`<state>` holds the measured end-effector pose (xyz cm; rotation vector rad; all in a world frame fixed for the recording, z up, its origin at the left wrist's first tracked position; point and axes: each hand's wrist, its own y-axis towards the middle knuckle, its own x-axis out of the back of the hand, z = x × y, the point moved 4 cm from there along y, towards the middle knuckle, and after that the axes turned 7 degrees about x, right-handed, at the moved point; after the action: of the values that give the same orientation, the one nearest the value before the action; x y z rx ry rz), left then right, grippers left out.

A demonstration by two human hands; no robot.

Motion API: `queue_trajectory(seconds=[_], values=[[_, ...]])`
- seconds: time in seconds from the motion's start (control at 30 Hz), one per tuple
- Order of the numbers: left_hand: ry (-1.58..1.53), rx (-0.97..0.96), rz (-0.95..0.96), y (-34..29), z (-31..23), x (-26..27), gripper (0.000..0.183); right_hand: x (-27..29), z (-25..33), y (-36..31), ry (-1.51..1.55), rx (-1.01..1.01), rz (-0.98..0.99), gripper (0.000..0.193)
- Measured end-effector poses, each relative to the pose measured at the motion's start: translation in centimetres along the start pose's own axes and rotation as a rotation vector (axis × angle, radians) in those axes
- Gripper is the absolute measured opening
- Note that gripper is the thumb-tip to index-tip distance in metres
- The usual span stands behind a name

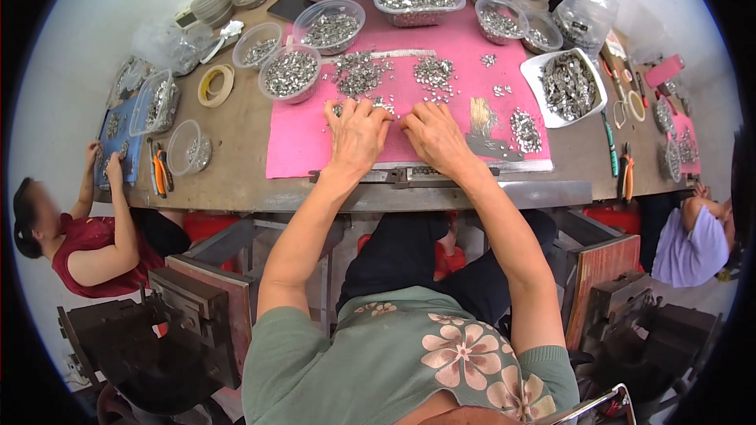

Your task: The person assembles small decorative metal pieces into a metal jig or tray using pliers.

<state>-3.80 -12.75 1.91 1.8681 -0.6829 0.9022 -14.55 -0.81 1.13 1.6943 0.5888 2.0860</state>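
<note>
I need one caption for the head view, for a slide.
Left hand and right hand close together over a pink mat, among silver pieces and tubs.

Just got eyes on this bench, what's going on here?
The person's left hand and right hand are side by side over the pink mat, fingers bent down near small silvery pieces. Whether either holds a piece is too small to tell. A white tray of pieces stands to the right; at the left, a co-worker has both hands over a blue mat.
</note>
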Motion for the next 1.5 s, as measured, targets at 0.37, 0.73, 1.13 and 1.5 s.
queue_trajectory(seconds=[0.37, 0.73, 1.13, 1.5], values=[[-0.220, -0.010, 0.054, -1.2, -2.4, 0.8, 0.008, 3.7, -1.0, -3.4, 0.091, -0.142, 0.099, 0.009], [-0.198, -0.015, 0.119, -1.8, -2.2, 0.3, 0.007, 4.3, -0.4, -3.9, 0.076, -0.199, -0.038, 0.007], [-0.314, -0.052, 0.075, -2.1, -4.6, 0.7, 0.009, 4.5, -1.0, -4.7, 0.071, -0.262, -0.084, 0.006], [-0.367, -0.165, 0.075, -4.4, -8.5, -0.7, 0.012, 7.1, 2.2, -8.7, 0.243, -0.282, -0.127, 0.013]])
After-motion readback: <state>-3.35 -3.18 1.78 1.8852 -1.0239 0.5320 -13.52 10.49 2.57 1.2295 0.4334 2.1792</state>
